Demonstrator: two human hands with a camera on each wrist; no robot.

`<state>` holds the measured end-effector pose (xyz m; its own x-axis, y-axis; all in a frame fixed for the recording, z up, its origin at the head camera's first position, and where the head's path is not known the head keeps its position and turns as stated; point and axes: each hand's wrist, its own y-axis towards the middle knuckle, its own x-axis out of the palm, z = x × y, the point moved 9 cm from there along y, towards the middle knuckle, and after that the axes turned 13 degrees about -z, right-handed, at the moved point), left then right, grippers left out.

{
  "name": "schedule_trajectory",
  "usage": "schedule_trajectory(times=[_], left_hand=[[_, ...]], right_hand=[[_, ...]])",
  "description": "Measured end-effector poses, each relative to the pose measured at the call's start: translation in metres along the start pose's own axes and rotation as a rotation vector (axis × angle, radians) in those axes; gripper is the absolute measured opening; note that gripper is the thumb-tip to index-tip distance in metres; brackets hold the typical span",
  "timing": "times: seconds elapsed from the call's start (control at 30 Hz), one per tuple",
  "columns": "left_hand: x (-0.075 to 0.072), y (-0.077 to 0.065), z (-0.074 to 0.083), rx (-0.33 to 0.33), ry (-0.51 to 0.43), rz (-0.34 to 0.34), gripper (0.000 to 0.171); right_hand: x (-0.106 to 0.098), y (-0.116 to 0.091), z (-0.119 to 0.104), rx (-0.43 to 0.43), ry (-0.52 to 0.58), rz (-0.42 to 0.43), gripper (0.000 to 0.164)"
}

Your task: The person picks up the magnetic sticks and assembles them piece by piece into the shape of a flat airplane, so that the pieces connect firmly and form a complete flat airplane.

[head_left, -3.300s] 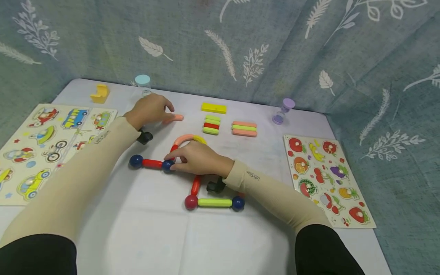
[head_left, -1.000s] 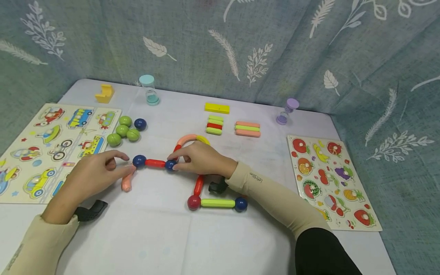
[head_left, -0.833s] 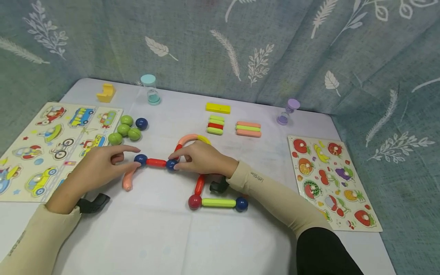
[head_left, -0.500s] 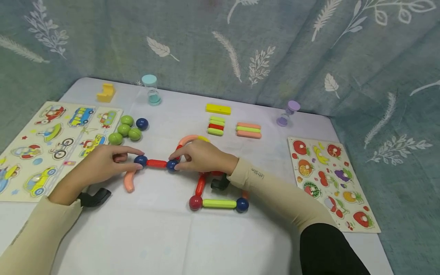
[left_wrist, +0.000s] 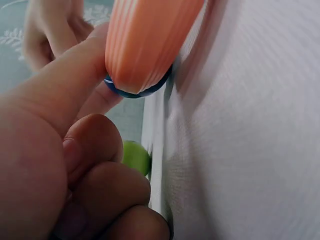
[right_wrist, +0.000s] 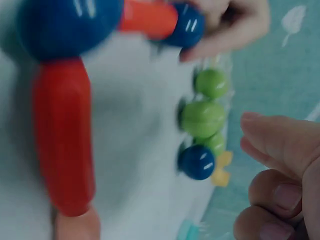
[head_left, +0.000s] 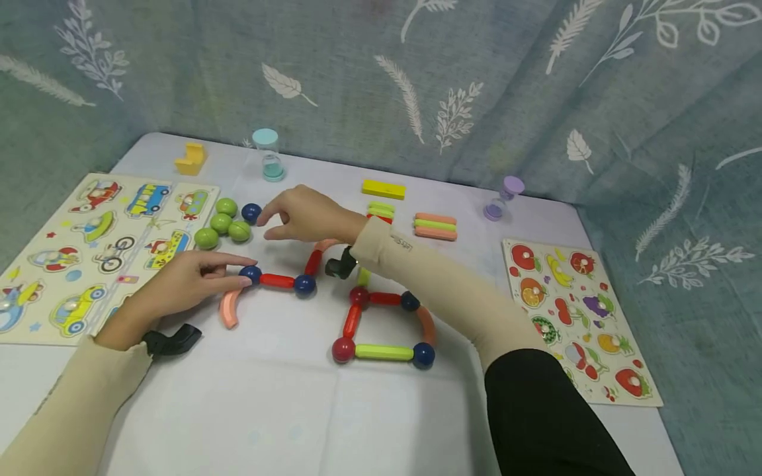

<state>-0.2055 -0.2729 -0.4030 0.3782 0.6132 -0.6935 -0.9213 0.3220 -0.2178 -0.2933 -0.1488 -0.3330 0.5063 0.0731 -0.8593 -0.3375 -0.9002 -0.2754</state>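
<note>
My left hand [head_left: 178, 287] pinches a blue magnetic ball [head_left: 251, 272] between thumb and index finger. A curved salmon stick [head_left: 229, 311] joins this ball and points towards me. From the same ball a red stick [head_left: 277, 281] runs right to a second blue ball [head_left: 305, 285]. Another red stick [head_left: 313, 262] leads from there towards the back, its curved salmon neighbour partly behind my right wrist. My right hand [head_left: 309, 215] hovers with thumb and index apart and nothing between them, close to a loose blue ball [head_left: 251, 212]. Several green balls [head_left: 221, 223] lie beside it.
A closed shape of sticks and balls, with a lime stick [head_left: 383, 352] in front, lies under my right forearm. Behind are stacked sticks [head_left: 435, 225], a yellow block [head_left: 383, 190] and two sand timers [head_left: 270, 158]. Picture puzzle boards [head_left: 89, 251] flank both sides.
My right hand has let go of the second blue ball and moved back and left towards the loose blue ball. Earlier, my left hand brought the curved salmon stick to the end ball.
</note>
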Motion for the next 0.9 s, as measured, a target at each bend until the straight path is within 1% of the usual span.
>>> schedule_trajectory(times=[0.1, 0.2, 0.33, 0.4, 0.47, 0.53, 0.63, 0.7, 0.77, 0.87, 0.9], left_hand=[[0.004, 0.001, -0.004, -0.018, -0.041, -0.011, 0.035], [0.006, 0.002, -0.005, -0.026, -0.052, -0.022, 0.035], [0.004, 0.002, -0.004, -0.035, -0.035, -0.016, 0.036], [0.003, 0.0, -0.004, -0.039, -0.028, -0.01, 0.036], [0.002, -0.002, -0.002, -0.027, -0.024, -0.011, 0.036], [0.002, -0.004, 0.0, -0.019, -0.026, -0.018, 0.036], [0.003, -0.004, 0.001, -0.018, -0.031, -0.03, 0.041], [0.004, -0.004, 0.001, -0.012, -0.031, -0.044, 0.044], [0.005, -0.003, -0.001, -0.02, -0.03, -0.049, 0.047], [0.004, -0.004, 0.0, -0.012, -0.013, -0.054, 0.044], [0.003, -0.005, 0.0, -0.019, -0.011, -0.052, 0.043]], right_hand=[[-0.002, 0.025, 0.013, 0.055, -0.02, 0.007, 0.034], [-0.005, 0.043, 0.026, 0.118, -0.006, 0.04, 0.037], [-0.006, 0.059, 0.035, 0.161, 0.017, 0.067, 0.041], [-0.004, 0.065, 0.037, 0.177, 0.021, 0.051, 0.042], [0.0, 0.069, 0.039, 0.201, 0.018, 0.033, 0.042], [0.003, 0.07, 0.04, 0.226, 0.01, 0.021, 0.042], [0.003, 0.065, 0.039, 0.248, -0.007, 0.017, 0.042], [0.003, 0.059, 0.038, 0.247, -0.016, 0.016, 0.041], [0.004, 0.053, 0.038, 0.236, -0.022, 0.01, 0.04], [0.007, 0.042, 0.037, 0.212, -0.007, 0.009, 0.04], [0.008, 0.038, 0.037, 0.201, 0.0, 0.008, 0.041]])
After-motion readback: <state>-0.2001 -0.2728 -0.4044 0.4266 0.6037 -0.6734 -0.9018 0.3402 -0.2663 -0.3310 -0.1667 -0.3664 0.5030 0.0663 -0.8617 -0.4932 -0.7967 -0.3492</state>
